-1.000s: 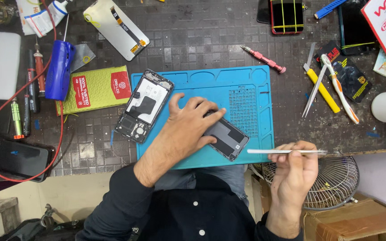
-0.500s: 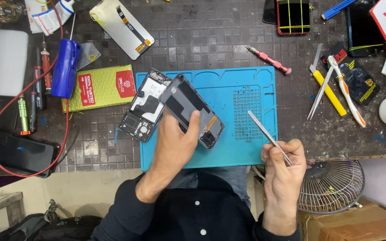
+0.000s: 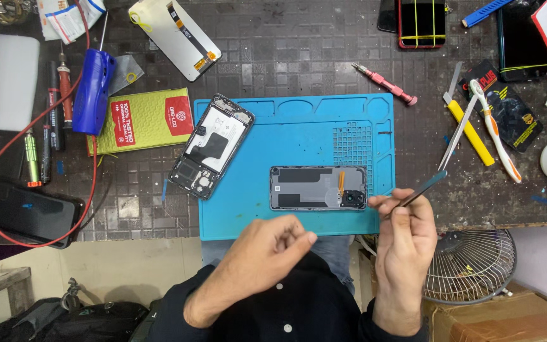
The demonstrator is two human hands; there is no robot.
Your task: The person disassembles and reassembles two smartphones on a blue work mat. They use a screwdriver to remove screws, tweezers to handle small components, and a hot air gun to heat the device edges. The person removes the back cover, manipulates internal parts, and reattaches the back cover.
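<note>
We judge the thin, fragile cover [image 3: 318, 188] best held by its edges; left hand [image 3: 267, 253] loosely curled, empty; right hand [image 3: 403, 237] pinching tweezers [image 3: 441, 161]

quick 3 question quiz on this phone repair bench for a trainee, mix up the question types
1. True or false: the left hand is pressing on the grey rectangular phone back cover.
2. Multiple choice: what does the right hand hold? A) the pink-handled screwdriver B) the thin metal tweezers C) the white toothbrush with orange trim
3. Fill in: the opened black phone frame with exposed internals lies partly over the ____ edge of the blue rectangular silicone work mat, as seen in the head view.

Key
1. False: it hovers empty, clear of the cover.
2. B
3. left
</note>
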